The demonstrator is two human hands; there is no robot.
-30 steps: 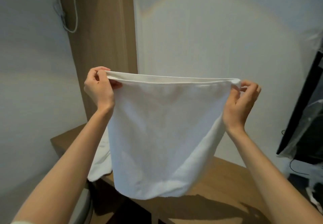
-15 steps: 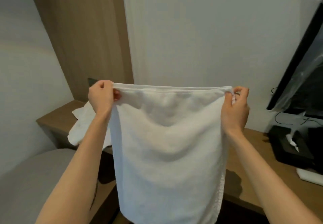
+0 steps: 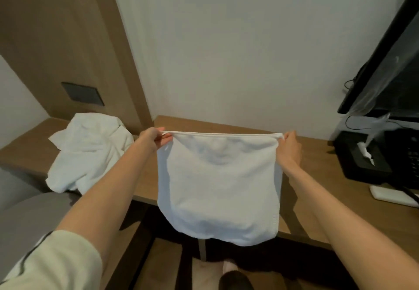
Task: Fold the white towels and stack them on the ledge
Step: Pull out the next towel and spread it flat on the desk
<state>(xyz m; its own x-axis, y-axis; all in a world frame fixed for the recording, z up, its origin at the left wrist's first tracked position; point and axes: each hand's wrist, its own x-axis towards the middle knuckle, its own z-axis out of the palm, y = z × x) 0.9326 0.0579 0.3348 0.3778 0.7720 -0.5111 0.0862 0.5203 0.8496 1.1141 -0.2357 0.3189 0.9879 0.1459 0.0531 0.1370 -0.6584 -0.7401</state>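
Note:
A white towel (image 3: 218,183), doubled over, hangs stretched between my hands above the wooden ledge (image 3: 315,190). My left hand (image 3: 153,140) pinches its top left corner. My right hand (image 3: 291,148) pinches the top right corner. The towel's lower edge droops past the ledge's front edge. A second white towel (image 3: 90,151) lies crumpled on the ledge at the left, partly hanging over the front.
A black monitor (image 3: 390,67) wrapped in clear plastic stands at the right, with a black box (image 3: 362,156) and cables below it. A wood wall panel (image 3: 68,47) with a dark switch plate (image 3: 82,93) rises at the left. A grey seat (image 3: 25,212) sits at lower left.
My hands have lowered the towel from up in front of the wall down to just above the ledge. The view has tilted downward, bringing the crumpled towel fully into sight.

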